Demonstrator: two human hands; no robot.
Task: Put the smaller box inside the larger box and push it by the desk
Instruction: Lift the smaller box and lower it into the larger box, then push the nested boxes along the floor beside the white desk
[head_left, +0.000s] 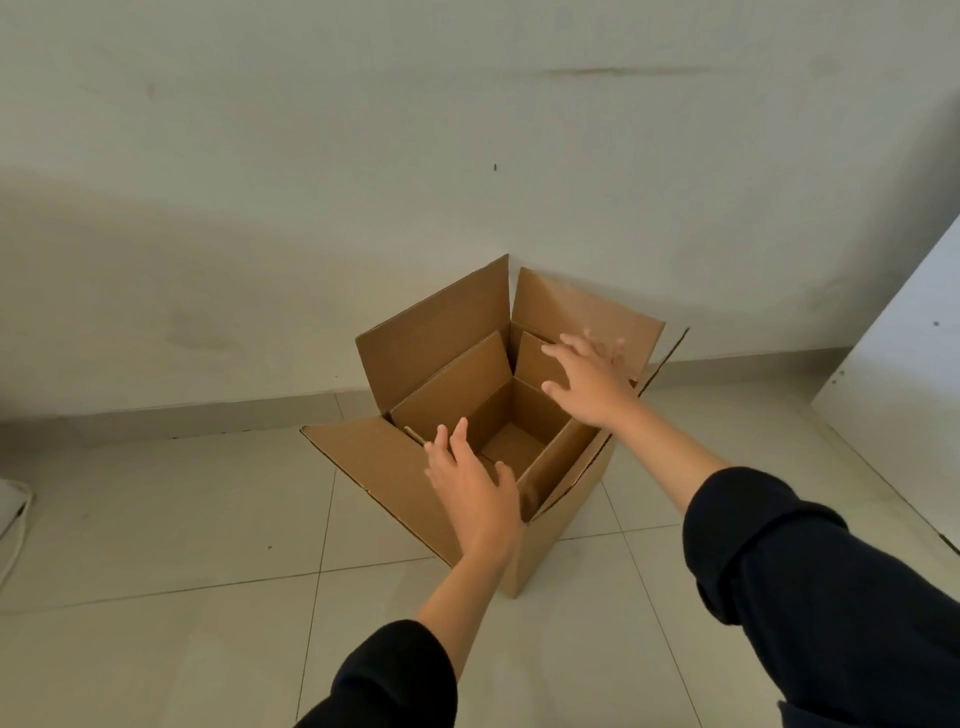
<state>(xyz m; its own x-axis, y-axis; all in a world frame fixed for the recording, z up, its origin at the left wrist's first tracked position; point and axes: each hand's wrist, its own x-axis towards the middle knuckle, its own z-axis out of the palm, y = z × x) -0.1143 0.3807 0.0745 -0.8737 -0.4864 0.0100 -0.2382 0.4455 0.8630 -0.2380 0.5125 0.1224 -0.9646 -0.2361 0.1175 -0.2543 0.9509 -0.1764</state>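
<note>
We see a pale wall (363, 156) above a tiled floor (156, 519), and a white bench (904, 395) panel at right. The large box (566, 499) stands on the floor near the wall, flaps open. The small box (498, 410) sits inside it, also open. Our left hand (475, 486) hovers at the near flap, our right hand (592, 379) over the far side; each grip is spread, holding nothing.

wall (363, 156): pale, scuffed | floor (156, 519): light tiles | white panel (904, 374): right
</note>
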